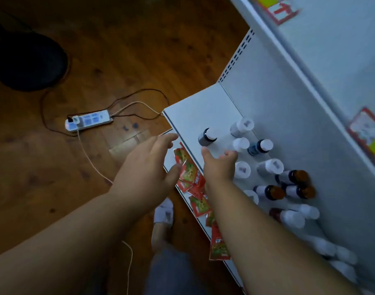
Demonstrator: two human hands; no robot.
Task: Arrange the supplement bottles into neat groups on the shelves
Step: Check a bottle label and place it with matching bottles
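A white shelf carries several supplement bottles. A dark bottle with a white cap stands nearest the shelf's left end. White bottles and a blue bottle stand behind it, and amber bottles lie further right. My right hand reaches over the shelf with fingers spread, its fingertips at a white bottle, holding nothing. My left hand hovers open off the shelf's front edge, fingers relaxed and empty.
Red sachets lie on a lower shelf below the edge. A power strip with cables sits on the wooden floor at left, near a dark round object. My foot in a white sock stands below.
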